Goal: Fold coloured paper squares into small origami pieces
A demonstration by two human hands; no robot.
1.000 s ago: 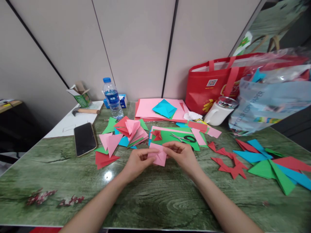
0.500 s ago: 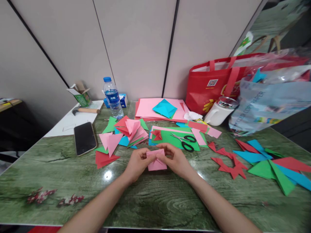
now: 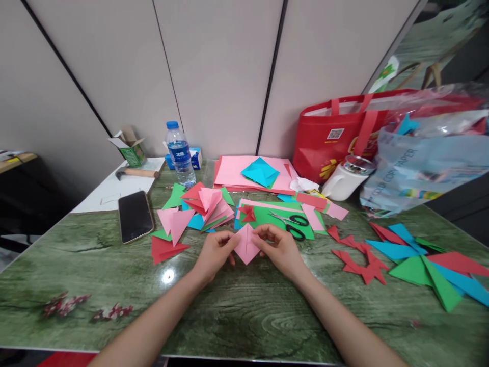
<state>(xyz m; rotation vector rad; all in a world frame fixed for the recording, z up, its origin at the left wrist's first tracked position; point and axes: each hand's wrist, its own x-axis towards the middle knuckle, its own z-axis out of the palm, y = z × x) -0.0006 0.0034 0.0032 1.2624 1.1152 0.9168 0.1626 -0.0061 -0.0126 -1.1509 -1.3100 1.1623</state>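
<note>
A small folded pink paper (image 3: 246, 247) is held up between both hands, turned so that one corner points toward me; a crease runs down its middle. My left hand (image 3: 217, 253) pinches its left corner between thumb and fingers. On the opposite corner, my right hand (image 3: 279, 250) has thumb and fingers closed. Just beyond the hands lie scissors (image 3: 292, 223) with black handles on green paper (image 3: 260, 220), beside a small red folded piece (image 3: 248, 213). A pile of folded pink, red, green and blue papers (image 3: 208, 209) rests to the left.
On the left are a phone (image 3: 135, 216), a hammer (image 3: 137, 173), a small open box (image 3: 130, 150) and a water bottle (image 3: 180, 155). Pink sheets (image 3: 229, 171), a white mug (image 3: 346, 181) and bags (image 3: 324, 137) stand behind. Red folded pieces (image 3: 361, 257) lie at right.
The pink paper has been turned from square-on to a diamond position, with its corners now pointing up, down and sideways. Both hands have shifted their grip to its side corners.
</note>
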